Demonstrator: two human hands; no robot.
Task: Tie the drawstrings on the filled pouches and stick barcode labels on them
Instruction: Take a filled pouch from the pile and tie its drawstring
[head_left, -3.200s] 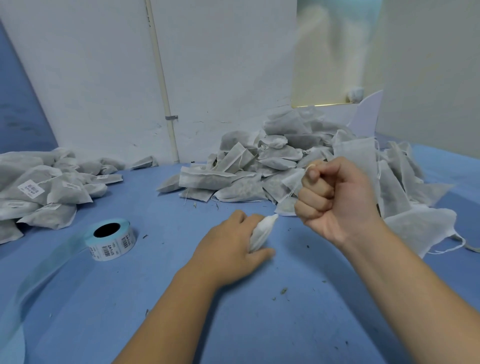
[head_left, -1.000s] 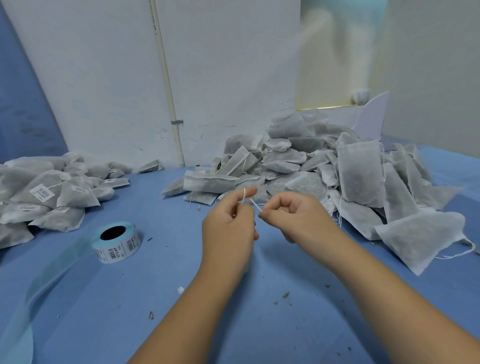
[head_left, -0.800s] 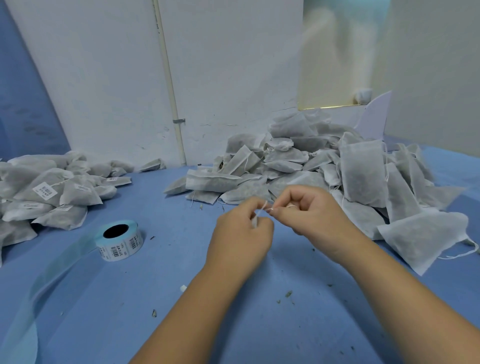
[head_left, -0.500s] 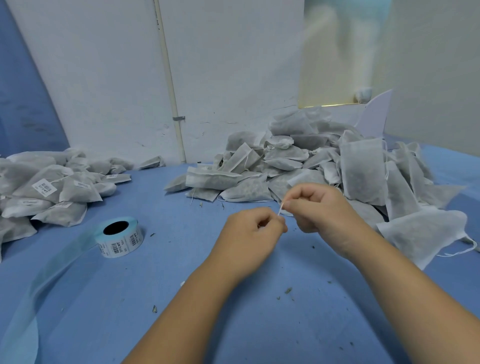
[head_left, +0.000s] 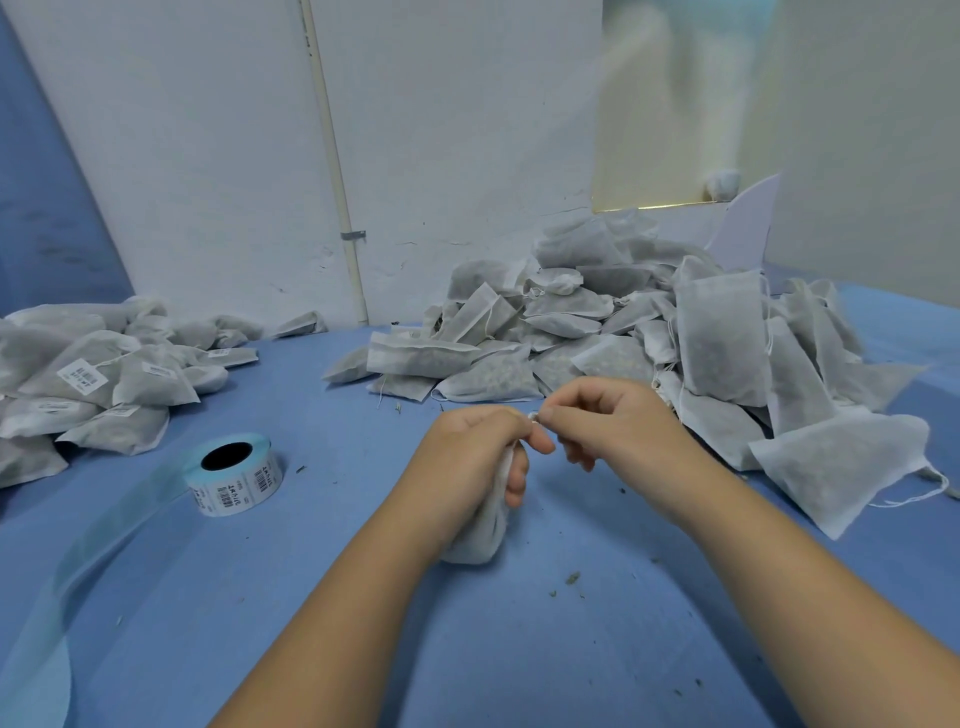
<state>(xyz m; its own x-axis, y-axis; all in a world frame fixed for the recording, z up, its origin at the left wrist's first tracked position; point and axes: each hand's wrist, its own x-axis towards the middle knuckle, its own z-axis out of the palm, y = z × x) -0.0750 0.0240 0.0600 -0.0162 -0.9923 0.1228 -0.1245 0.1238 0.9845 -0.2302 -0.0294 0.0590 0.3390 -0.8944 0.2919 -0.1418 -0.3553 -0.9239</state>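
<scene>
Grips white pouch (head_left: 478, 530) in left hand (head_left: 467, 457), fingers curled round its neck, bottom end down on blue table (head_left: 519, 649), centre front. Pinches drawstring (head_left: 533, 415) at pouch mouth with right hand (head_left: 608, 431), thumb against forefinger, touching the left. Further out, left: barcode label roll (head_left: 236, 475), pale backing strip (head_left: 104, 545) trailing toward near-left corner. Far left: labelled pile (head_left: 88, 379). Behind and right of hands: bigger unlabelled pile (head_left: 623, 338), against the white wall.

Bare left hand (head_left: 470, 460), bare right hand (head_left: 615, 431), bare forearms (head_left: 332, 629)
</scene>
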